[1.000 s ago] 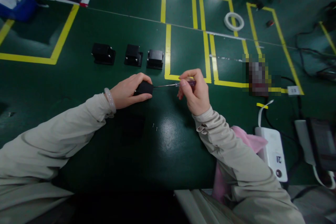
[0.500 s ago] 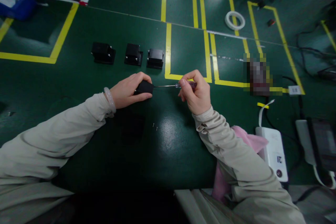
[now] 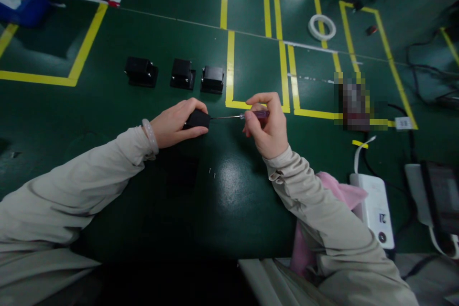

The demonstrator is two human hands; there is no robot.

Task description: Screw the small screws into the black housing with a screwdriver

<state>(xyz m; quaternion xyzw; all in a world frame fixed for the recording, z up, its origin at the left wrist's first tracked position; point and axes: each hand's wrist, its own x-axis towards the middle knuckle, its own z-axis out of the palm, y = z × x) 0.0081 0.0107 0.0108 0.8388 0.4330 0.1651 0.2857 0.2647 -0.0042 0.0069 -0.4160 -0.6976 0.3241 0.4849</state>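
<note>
I see the left hand [image 3: 177,123] gripping a box [image 3: 199,120]. The right hand [image 3: 267,122] pinches a screwdriver [image 3: 243,116], shaft pointing left at the box.

The left arm [image 3: 89,184] extends from the lower left of the frame, with the left hand [image 3: 179,122] curved in a grip. The right arm [image 3: 322,222] extends from the lower right, the right hand [image 3: 268,126] pinching.

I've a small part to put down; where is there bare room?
Bare: inside the yellow-taped rectangle right of three black blocks, and the tabletop between two tiny screws and the right sleeve. Crowded: around the left hand gripping a black piece, the right hand with its screwdriver, and the white box.
</note>
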